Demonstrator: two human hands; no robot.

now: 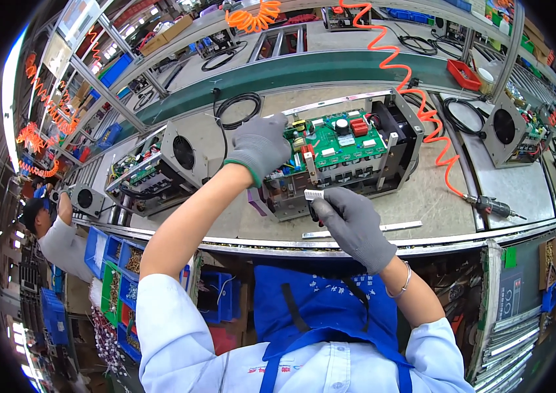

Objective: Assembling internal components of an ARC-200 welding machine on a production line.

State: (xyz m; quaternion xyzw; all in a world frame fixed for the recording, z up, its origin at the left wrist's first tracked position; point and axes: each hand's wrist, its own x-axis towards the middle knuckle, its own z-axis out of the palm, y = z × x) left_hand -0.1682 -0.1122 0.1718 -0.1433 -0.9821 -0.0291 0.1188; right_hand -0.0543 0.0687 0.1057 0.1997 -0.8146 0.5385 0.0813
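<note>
In front of me an open electrical unit [350, 171] lies with its green circuit board [339, 152] facing up and a black fan at its right end. My left hand [259, 145], in a grey glove with a green cuff, grips the left end of this unit; some of its fingertips are hidden. My right hand [356, 230], also gloved in grey, is held low in front of the unit. Between its thumb and fingers is a small white plug connector [314, 194], apart from the board. A purple strip [257, 202] hangs by the unit's left corner.
Similar fan-fitted units stand at left [160, 164] and right [517, 134]. A power screwdriver [493, 207] on a coiled orange hose [430, 121] lies to the right. A metal strip [383, 230] lies near the bench edge. Black cable coils [238, 110] sit behind. Another person [61, 239] works far left.
</note>
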